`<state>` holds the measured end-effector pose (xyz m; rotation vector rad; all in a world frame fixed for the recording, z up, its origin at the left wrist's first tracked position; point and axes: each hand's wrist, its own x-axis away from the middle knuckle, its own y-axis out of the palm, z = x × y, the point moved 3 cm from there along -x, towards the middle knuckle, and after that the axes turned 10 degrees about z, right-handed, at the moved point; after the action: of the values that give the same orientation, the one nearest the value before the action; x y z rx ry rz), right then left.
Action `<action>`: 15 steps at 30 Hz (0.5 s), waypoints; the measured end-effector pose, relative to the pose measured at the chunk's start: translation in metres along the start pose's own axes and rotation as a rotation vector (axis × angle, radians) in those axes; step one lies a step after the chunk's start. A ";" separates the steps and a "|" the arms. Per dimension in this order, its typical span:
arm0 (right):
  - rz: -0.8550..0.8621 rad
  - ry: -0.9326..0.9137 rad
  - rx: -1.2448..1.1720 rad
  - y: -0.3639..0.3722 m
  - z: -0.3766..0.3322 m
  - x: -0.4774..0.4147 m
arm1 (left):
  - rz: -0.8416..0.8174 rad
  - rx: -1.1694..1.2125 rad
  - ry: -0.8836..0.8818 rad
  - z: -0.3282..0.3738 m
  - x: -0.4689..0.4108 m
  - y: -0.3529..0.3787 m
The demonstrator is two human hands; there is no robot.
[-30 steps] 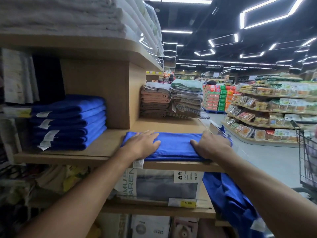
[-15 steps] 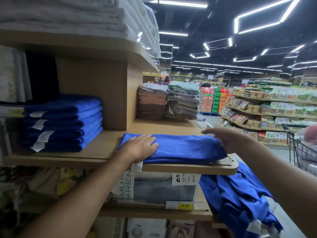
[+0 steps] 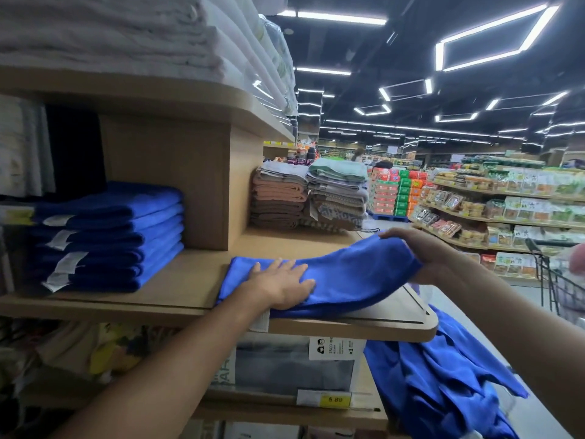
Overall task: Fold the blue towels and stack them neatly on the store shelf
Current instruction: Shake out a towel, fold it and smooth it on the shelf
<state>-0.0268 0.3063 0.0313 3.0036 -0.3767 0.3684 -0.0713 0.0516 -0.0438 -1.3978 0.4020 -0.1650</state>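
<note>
The right hand (image 3: 424,258) grips the right end of a blue towel (image 3: 348,274), fingers curled over its top edge and thumb beneath, holding that end raised clear of the wooden shelf board (image 3: 380,324). The left hand (image 3: 281,283) lies flat on the towel's left part with fingers spread and straight, pressing it down onto the board near the board's front edge. The towel runs lengthwise along the front of the board, its left part lying flat and its right part arching up into the grip; a white label (image 3: 261,321) hangs over the board's front edge below the left wrist. At the left end of the board sits a stack of folded blue towels (image 3: 126,236), well apart from the held one, with white labels showing on their front folds. A wooden upright divider (image 3: 196,185) stands on the board behind it. Toward the back of the board are piles of folded brown and grey towels (image 3: 278,201). Below the board's right end, loose blue towels (image 3: 443,384) hang in a crumpled heap. Under the board sit a boxed item (image 3: 278,365) and a yellow price tag (image 3: 335,399). Above the board, white folded linens (image 3: 126,36) fill a higher shelf.
</note>
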 end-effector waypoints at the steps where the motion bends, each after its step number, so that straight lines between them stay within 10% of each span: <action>1: -0.012 -0.036 0.011 0.002 -0.011 0.001 | 0.009 -0.003 0.011 0.008 -0.003 0.001; 9: -0.113 -0.147 0.191 0.068 -0.057 0.005 | 0.161 0.094 0.054 0.038 -0.010 0.001; 15: -0.115 -0.322 0.461 0.152 -0.052 0.006 | 0.445 0.951 -0.285 -0.066 -0.009 -0.026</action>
<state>-0.0713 0.1646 0.0920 3.5248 -0.1533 -0.0543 -0.1009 -0.0112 -0.0243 -0.3660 0.3183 0.1955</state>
